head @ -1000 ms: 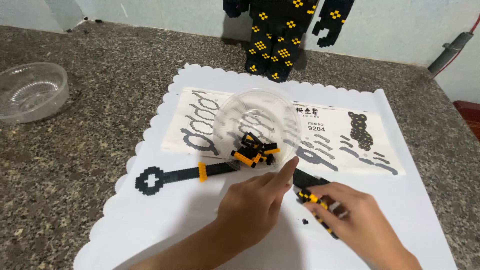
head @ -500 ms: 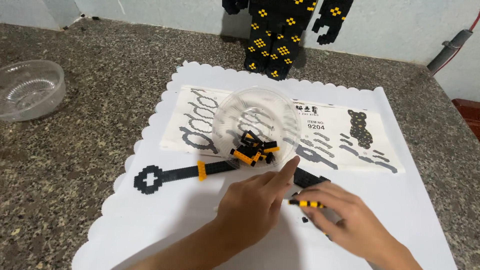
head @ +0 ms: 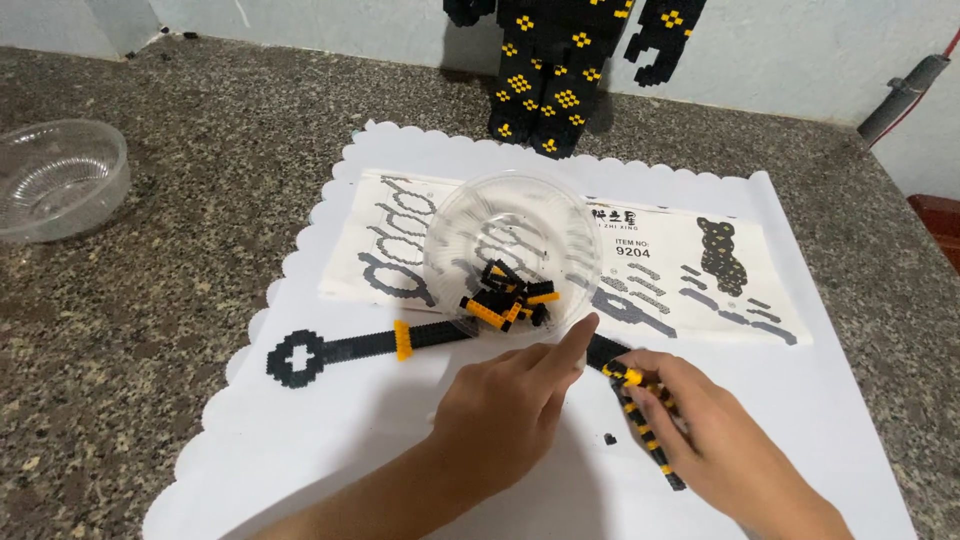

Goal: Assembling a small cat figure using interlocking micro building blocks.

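My left hand [head: 505, 405] rests on the white scalloped mat [head: 330, 440], index finger pointing toward the rim of a clear plastic bowl [head: 512, 245]. The bowl holds several small black and yellow building bricks [head: 505, 296]. My right hand [head: 715, 440] grips a thin black and yellow brick strip [head: 645, 425] lying on the mat. A long black brick piece with a ring end and a yellow band [head: 365, 348] lies to the left, running under the bowl's edge. One tiny black brick [head: 609, 438] sits loose between my hands.
A printed instruction sheet [head: 690, 270] lies under the bowl. A tall black and yellow brick figure [head: 560, 60] stands at the back against the wall. A second clear bowl [head: 55, 180] sits on the granite counter [head: 190, 190] at far left.
My right hand has shifted slightly along the black and yellow strip, first lifting one end, now pressing it down on the mat. My left hand has hardly moved.
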